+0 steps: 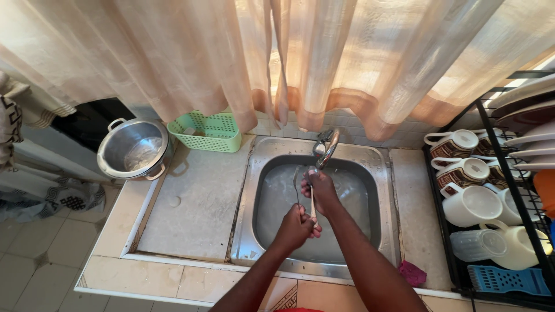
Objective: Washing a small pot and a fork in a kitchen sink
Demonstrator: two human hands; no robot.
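Note:
Both of my hands are over the steel sink (259, 173), just below the tap (325, 147). My left hand (296, 226) is closed around the handles of a few pieces of cutlery (313, 202), among them a spoon whose bowl points up towards the tap. My right hand (319, 190) grips the upper part of the same cutlery, fingers wrapped around it. Whether water is running I cannot tell.
A steel pot (132, 149) and a green plastic basket (207, 132) stand on the counter at the left. A black dish rack (462, 271) with cups, mugs and plates fills the right. A pink cloth (412, 273) lies by the sink's front right corner. Curtains hang behind.

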